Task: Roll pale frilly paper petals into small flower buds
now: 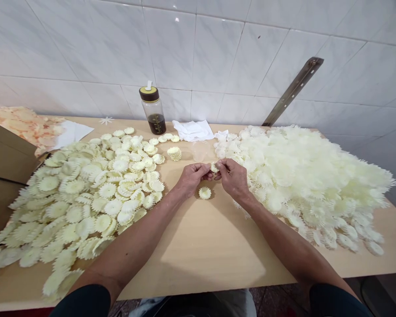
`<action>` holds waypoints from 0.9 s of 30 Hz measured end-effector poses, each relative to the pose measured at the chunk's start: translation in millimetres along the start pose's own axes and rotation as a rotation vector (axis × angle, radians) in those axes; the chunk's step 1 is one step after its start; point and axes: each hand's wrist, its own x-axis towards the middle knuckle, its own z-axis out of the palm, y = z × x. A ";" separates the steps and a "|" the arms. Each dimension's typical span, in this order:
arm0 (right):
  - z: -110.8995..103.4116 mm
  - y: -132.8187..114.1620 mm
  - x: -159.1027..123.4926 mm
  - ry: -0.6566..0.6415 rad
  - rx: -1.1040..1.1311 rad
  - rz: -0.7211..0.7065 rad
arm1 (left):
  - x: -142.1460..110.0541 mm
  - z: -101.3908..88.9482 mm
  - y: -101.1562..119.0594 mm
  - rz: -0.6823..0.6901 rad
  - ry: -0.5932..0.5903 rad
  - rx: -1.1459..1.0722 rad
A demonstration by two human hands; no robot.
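Between my two hands, above the middle of the table, is a small pale-yellow piece with a scalloped edge [214,167], like an artificial flower part. My left hand [194,176] pinches it from the left, and my right hand [231,177] pinches it from the right; the fingers partly hide it. Just below them a single cupped, toothed-edge flower piece [205,193] lies on the table. A heap of similar cupped pieces [108,189] spreads to the left. On the right rises a heap of flat, translucent fringed petal pieces [303,171].
A bottle of dark liquid [156,114] stands at the back, beside white tissue [193,130]. A short stack of cupped pieces [174,153] is nearer. A metal bar [292,92] leans on the tiled wall. Orange-white material [23,125] and a brown box [9,163] are at the left.
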 end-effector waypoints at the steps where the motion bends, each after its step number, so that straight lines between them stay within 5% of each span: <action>1: 0.4 -1.0 -0.2 -0.006 0.037 0.038 | -0.2 0.4 1.0 0.003 -0.004 -0.007; 7: 0.9 -3.9 -0.7 -0.059 0.154 0.135 | -0.8 2.3 3.9 0.004 -0.026 -0.048; 11: -2.9 -2.5 0.6 0.040 -0.204 -0.242 | -0.5 2.9 -0.2 0.001 0.013 -0.073; 14: -7.8 -1.1 2.3 -0.012 -0.348 -0.462 | -1.2 3.5 0.9 -0.050 0.020 -0.097; 21: -16.2 0.1 6.3 -0.043 -0.302 -0.752 | -1.3 -2.5 15.6 -0.246 -0.015 0.010; 27: -15.7 -3.7 4.2 -0.042 -0.347 -0.808 | 1.4 -5.0 16.2 -0.326 -0.011 -0.080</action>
